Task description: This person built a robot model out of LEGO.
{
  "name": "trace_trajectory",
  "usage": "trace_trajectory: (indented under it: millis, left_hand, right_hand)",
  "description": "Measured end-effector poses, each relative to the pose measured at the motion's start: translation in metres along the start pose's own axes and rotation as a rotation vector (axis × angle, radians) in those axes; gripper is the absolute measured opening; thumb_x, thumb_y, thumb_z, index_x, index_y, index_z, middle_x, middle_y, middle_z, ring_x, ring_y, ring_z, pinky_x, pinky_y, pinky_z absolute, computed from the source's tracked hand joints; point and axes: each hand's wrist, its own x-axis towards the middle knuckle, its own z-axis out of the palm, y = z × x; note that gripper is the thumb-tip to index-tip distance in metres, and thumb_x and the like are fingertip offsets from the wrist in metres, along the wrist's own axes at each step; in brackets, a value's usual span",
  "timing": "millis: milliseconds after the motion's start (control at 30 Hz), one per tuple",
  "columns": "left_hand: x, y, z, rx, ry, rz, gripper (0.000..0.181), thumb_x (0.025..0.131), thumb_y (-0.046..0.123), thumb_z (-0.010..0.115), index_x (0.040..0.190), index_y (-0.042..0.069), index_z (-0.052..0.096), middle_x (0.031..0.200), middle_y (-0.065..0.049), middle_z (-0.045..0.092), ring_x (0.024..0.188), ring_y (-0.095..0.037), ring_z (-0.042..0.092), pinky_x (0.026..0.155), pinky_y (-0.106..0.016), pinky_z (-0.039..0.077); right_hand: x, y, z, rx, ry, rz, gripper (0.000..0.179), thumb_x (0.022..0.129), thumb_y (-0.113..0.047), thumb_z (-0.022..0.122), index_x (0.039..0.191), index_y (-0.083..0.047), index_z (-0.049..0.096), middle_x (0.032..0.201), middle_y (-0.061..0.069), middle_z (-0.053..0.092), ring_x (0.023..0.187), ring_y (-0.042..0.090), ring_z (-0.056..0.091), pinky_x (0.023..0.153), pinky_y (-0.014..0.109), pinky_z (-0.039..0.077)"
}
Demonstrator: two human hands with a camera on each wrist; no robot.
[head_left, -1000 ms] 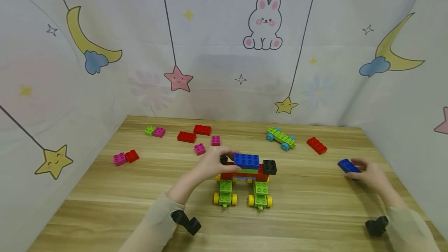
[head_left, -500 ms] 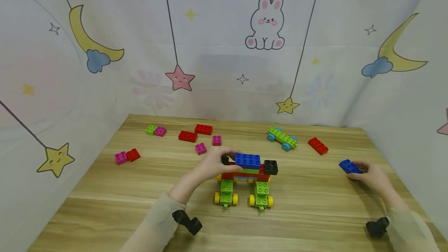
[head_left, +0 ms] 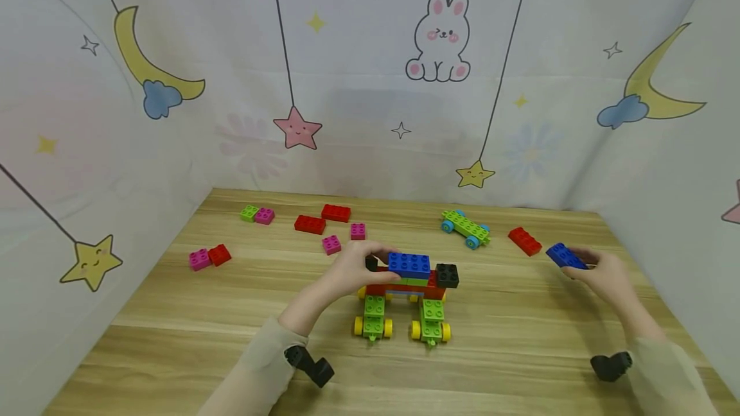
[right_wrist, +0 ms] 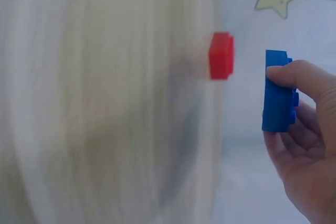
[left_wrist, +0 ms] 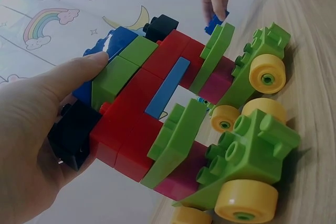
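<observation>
A toy brick build [head_left: 405, 289] stands mid-table on yellow-wheeled green bases, with red bricks, black blocks at both ends and a blue brick [head_left: 408, 265] on top. My left hand [head_left: 360, 269] grips its upper left part; in the left wrist view the thumb [left_wrist: 86, 69] lies against the blue and green bricks. Off to the right, my right hand [head_left: 601, 273] pinches a loose blue brick [head_left: 566, 256] between thumb and fingers. The right wrist view shows that blue brick [right_wrist: 277, 92] raised off the table, its studs facing the palm.
A red brick [head_left: 525, 241] and a green car base [head_left: 466, 228] with blue wheels lie behind, towards the right. Red bricks [head_left: 310, 225], pink bricks [head_left: 331, 244] and a green brick [head_left: 250, 213] are scattered at the back left. Printed cloth [head_left: 370, 95] walls the table.
My right hand has lifted the loose blue brick off the table and carried it slightly left and away from me. The left hand and the build have stayed in place.
</observation>
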Motion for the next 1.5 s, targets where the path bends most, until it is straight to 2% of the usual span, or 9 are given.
trace_trajectory:
  millis: [167, 400, 700, 800, 900, 967, 1033, 1267, 1500]
  left_hand:
    - [0.000, 0.000, 0.000, -0.004, -0.002, 0.007, 0.042, 0.083, 0.023, 0.079, 0.120, 0.006, 0.069, 0.101, -0.008, 0.072, 0.095, -0.021, 0.065, 0.082, -0.027, 0.054]
    - [0.001, -0.001, 0.001, -0.018, -0.006, 0.015, 0.043, 0.083, 0.022, 0.079, 0.121, 0.004, 0.068, 0.102, -0.009, 0.072, 0.094, -0.020, 0.066, 0.081, -0.026, 0.055]
    - [0.002, -0.002, 0.001, -0.030, -0.004, 0.024, 0.041, 0.083, 0.021, 0.079, 0.120, 0.005, 0.069, 0.101, -0.009, 0.072, 0.093, -0.020, 0.066, 0.079, -0.021, 0.053]
    - [0.001, -0.003, 0.001, -0.030, 0.000, 0.028, 0.041, 0.083, 0.022, 0.079, 0.119, 0.005, 0.069, 0.101, -0.009, 0.072, 0.093, -0.021, 0.066, 0.079, -0.021, 0.053]
    - [0.002, -0.005, 0.001, -0.030, 0.001, 0.028, 0.040, 0.083, 0.022, 0.079, 0.119, 0.005, 0.069, 0.101, -0.009, 0.072, 0.094, -0.021, 0.066, 0.079, -0.021, 0.053]
    - [0.002, -0.005, 0.001, -0.034, 0.000, 0.027, 0.040, 0.083, 0.022, 0.079, 0.119, 0.005, 0.069, 0.101, -0.009, 0.072, 0.094, -0.021, 0.066, 0.079, -0.021, 0.053]
    - [0.002, -0.006, 0.001, -0.039, -0.001, 0.030, 0.040, 0.083, 0.021, 0.079, 0.119, 0.005, 0.069, 0.101, -0.009, 0.072, 0.093, -0.021, 0.066, 0.079, -0.021, 0.054]
    - [0.003, -0.008, 0.001, -0.046, -0.006, 0.050, 0.040, 0.084, 0.020, 0.078, 0.119, 0.003, 0.068, 0.101, -0.010, 0.072, 0.095, -0.025, 0.067, 0.080, -0.023, 0.056]
    - [0.002, -0.007, 0.001, -0.051, -0.004, 0.044, 0.039, 0.084, 0.020, 0.078, 0.117, 0.003, 0.069, 0.100, -0.011, 0.072, 0.095, -0.026, 0.066, 0.081, -0.026, 0.055]
  right_hand:
    - [0.006, -0.028, 0.004, 0.047, 0.033, -0.037, 0.056, 0.090, -0.025, 0.070, 0.131, 0.010, 0.054, 0.124, 0.036, 0.057, 0.104, 0.049, 0.060, 0.061, 0.014, 0.047]
    - [0.012, -0.082, 0.009, 0.106, 0.055, -0.093, 0.055, 0.091, -0.027, 0.070, 0.134, 0.004, 0.055, 0.127, 0.031, 0.059, 0.108, 0.045, 0.060, 0.068, 0.013, 0.045]
    - [0.018, -0.150, 0.022, 0.256, 0.028, -0.235, 0.047, 0.088, -0.011, 0.071, 0.131, 0.003, 0.058, 0.125, 0.027, 0.061, 0.110, 0.040, 0.061, 0.075, 0.004, 0.044]
    - [0.017, -0.173, 0.027, 0.277, 0.003, -0.274, 0.046, 0.087, -0.009, 0.072, 0.130, 0.002, 0.060, 0.123, 0.025, 0.063, 0.110, 0.037, 0.061, 0.082, 0.010, 0.047]
    - [0.016, -0.192, 0.033, 0.303, -0.030, -0.320, 0.046, 0.086, -0.007, 0.073, 0.129, 0.001, 0.061, 0.122, 0.023, 0.064, 0.111, 0.036, 0.061, 0.092, 0.028, 0.053]
    - [0.015, -0.202, 0.038, 0.310, -0.049, -0.352, 0.045, 0.085, -0.007, 0.074, 0.128, 0.000, 0.062, 0.122, 0.022, 0.064, 0.111, 0.035, 0.062, 0.095, 0.042, 0.053]
    - [0.014, -0.210, 0.042, 0.318, -0.067, -0.381, 0.044, 0.084, -0.007, 0.075, 0.126, 0.000, 0.063, 0.122, 0.021, 0.065, 0.109, 0.035, 0.062, 0.095, 0.050, 0.052]
    - [0.009, -0.229, 0.054, 0.355, -0.177, -0.444, 0.044, 0.083, -0.003, 0.075, 0.125, 0.000, 0.063, 0.124, 0.020, 0.064, 0.107, 0.035, 0.063, 0.096, 0.052, 0.051]
    - [0.005, -0.238, 0.064, 0.331, -0.250, -0.537, 0.043, 0.082, -0.005, 0.076, 0.123, 0.001, 0.065, 0.120, 0.019, 0.067, 0.103, 0.031, 0.064, 0.092, 0.050, 0.054]
